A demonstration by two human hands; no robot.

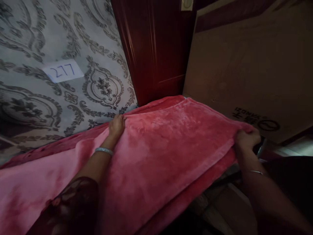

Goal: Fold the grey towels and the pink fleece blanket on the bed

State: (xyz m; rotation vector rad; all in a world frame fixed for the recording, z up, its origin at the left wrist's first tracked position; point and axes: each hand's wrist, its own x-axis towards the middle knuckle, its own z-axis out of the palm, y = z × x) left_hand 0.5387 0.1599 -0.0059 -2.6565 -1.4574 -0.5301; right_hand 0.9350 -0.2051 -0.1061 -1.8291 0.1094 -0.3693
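Note:
A large pink-red plush blanket (168, 143) lies spread in front of me, layered and reaching off the left edge of the view. At its far edge, near the wall, my left hand (116, 125) is closed on the fabric. My right hand (246, 140) grips the blanket's right edge, close to the cardboard. The fingertips of both hands are partly hidden by the cloth and by the hands themselves. Between my two hands the blanket's upper layer is stretched fairly flat, with a lower layer showing beneath its near edge.
Patterned wallpaper (102, 81) covers the wall at the left, with a paper label (63, 70) reading 277. A dark red door (156, 42) stands behind the blanket. A big cardboard box (249, 65) leans at the right. Tiled floor (227, 205) shows dimly below.

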